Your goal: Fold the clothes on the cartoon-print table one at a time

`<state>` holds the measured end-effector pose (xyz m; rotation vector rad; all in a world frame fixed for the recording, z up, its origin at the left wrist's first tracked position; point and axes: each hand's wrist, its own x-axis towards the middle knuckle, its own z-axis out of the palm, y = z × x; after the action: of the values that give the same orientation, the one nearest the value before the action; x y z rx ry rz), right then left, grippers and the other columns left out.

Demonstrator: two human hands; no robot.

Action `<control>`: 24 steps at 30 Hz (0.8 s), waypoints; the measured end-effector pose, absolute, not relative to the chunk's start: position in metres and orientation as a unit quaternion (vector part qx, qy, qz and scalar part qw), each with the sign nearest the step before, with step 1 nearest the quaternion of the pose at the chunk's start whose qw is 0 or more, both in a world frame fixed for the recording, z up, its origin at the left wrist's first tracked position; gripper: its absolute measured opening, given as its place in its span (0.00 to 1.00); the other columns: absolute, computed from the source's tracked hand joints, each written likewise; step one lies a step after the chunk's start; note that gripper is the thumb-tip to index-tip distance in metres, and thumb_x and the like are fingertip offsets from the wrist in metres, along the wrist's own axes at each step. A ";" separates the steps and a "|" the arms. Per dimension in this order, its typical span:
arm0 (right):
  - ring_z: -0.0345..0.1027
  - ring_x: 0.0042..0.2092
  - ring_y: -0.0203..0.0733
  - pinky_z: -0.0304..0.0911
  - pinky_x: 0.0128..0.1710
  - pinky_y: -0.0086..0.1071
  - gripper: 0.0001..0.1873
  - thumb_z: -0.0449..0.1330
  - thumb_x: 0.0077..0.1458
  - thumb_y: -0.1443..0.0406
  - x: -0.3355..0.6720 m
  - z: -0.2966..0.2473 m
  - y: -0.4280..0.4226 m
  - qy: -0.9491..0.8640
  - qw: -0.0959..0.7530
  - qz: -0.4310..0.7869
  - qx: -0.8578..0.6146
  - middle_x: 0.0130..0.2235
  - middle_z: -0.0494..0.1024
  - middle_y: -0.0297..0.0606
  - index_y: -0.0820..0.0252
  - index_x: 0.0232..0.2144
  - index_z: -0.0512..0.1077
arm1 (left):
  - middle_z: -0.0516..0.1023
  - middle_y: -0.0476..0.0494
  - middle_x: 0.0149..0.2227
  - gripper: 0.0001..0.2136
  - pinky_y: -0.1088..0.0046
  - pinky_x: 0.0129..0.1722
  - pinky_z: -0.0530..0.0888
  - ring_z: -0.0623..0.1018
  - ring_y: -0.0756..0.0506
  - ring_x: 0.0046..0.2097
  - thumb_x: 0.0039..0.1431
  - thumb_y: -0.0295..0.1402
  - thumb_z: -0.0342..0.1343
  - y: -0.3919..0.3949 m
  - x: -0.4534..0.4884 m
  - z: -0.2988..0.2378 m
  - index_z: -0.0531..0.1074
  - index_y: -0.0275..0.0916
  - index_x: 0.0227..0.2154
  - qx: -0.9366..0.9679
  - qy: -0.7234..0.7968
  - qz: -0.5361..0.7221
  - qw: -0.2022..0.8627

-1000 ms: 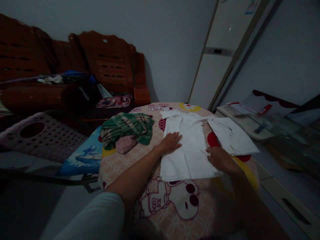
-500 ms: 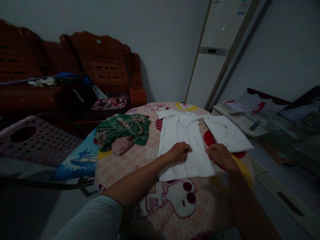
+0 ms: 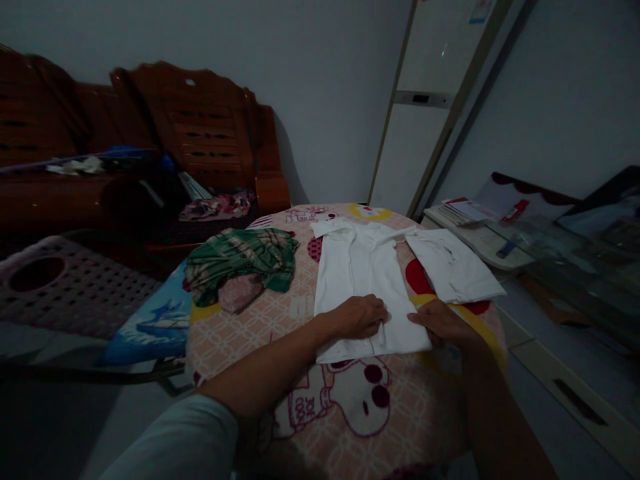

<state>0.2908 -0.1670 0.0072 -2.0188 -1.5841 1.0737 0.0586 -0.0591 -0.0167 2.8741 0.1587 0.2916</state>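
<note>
A white short-sleeved shirt [image 3: 345, 267] lies spread on the cloth-covered round table, its collar end away from me and its hem near me. My left hand [image 3: 361, 316] rests on the lower middle of the shirt, fingers curled closed on the fabric beside the front seam. At the shirt's right side edge, my right hand [image 3: 440, 321] is closed in a pinch on the cloth, low down near the hem. Just right of the shirt lies a folded white garment [image 3: 455, 267]. The fingertips of both hands are partly hidden.
A crumpled green plaid garment [image 3: 245, 257] with a pink cloth [image 3: 240, 293] lies on the table's left. The patterned tablecloth [image 3: 280, 333] covers the top. Beyond stand a wooden sofa [image 3: 210, 127], a pink woven chair [image 3: 80, 280] and, at right, a glass-topped stand [image 3: 560, 260].
Both hands have slid slightly down toward the hem, the right one along the shirt's edge. The view has shifted a little. The shirt stays spread out.
</note>
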 end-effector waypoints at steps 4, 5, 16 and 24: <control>0.57 0.15 0.33 0.51 0.15 0.27 0.26 0.57 0.55 0.48 0.301 0.010 -0.174 -0.546 0.192 0.383 -0.720 0.12 0.65 0.32 0.56 0.13 0.63 | 0.76 0.39 0.43 0.11 0.65 0.51 0.70 0.72 0.42 0.47 0.63 0.27 0.48 -0.064 0.066 -0.014 0.73 0.38 0.44 0.987 0.021 0.133 0.086; 0.56 0.15 0.33 0.49 0.15 0.27 0.26 0.58 0.54 0.49 0.304 0.009 -0.176 -0.546 0.186 0.379 -0.724 0.12 0.65 0.32 0.56 0.13 0.63 | 0.77 0.39 0.43 0.12 0.66 0.51 0.70 0.73 0.43 0.48 0.64 0.27 0.47 -0.065 0.067 -0.015 0.73 0.37 0.45 0.985 0.013 0.143 0.095; 0.59 0.19 0.33 0.50 0.20 0.28 0.24 0.56 0.55 0.55 0.306 0.017 -0.152 -0.603 0.143 0.193 -0.761 0.15 0.68 0.34 0.57 0.12 0.64 | 0.78 0.44 0.49 0.19 0.72 0.52 0.71 0.75 0.45 0.51 0.53 0.20 0.51 -0.068 0.066 -0.019 0.76 0.41 0.46 0.971 -0.022 0.123 0.205; 0.68 0.24 0.36 0.59 0.27 0.27 0.11 0.56 0.52 0.65 0.284 0.025 -0.070 -0.604 0.271 0.092 -0.744 0.21 0.75 0.36 0.63 0.23 0.75 | 0.80 0.48 0.47 0.20 0.73 0.53 0.70 0.75 0.47 0.51 0.52 0.16 0.50 -0.065 0.069 -0.020 0.78 0.42 0.42 0.960 0.005 0.116 0.255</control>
<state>0.2842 -0.0695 0.0245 -2.0032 -1.6275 0.2468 0.0686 -0.0654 -0.0203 2.6060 0.0133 0.3152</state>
